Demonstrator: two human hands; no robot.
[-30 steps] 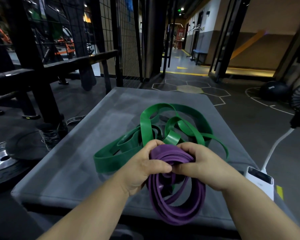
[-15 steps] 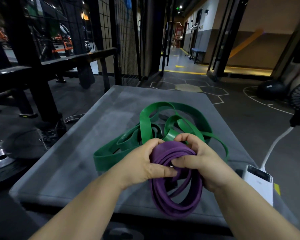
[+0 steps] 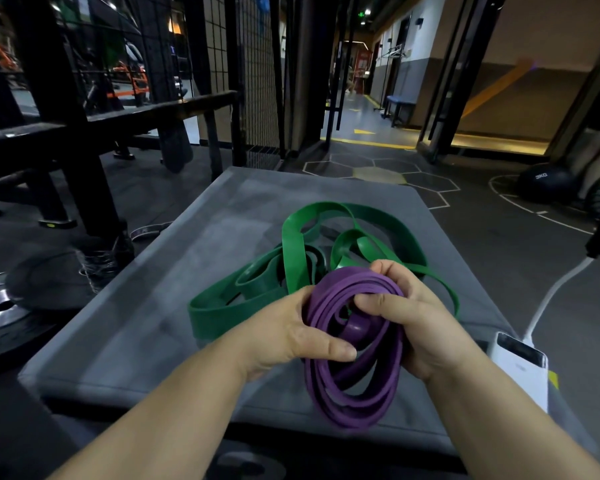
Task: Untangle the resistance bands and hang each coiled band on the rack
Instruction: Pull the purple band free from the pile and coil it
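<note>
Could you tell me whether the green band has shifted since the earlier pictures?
No; the green band keeps its place and shape on the grey mat.

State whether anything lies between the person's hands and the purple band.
Nothing visible does: the left hand and right hand both grip the purple band directly. The green band lies behind it on the mat.

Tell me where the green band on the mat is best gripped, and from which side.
Probably the raised loop of the green band, pinched from above on the left: it arches clear of the grey mat, while the purple band, gripped by left hand and right hand, crowds the near right.
</note>
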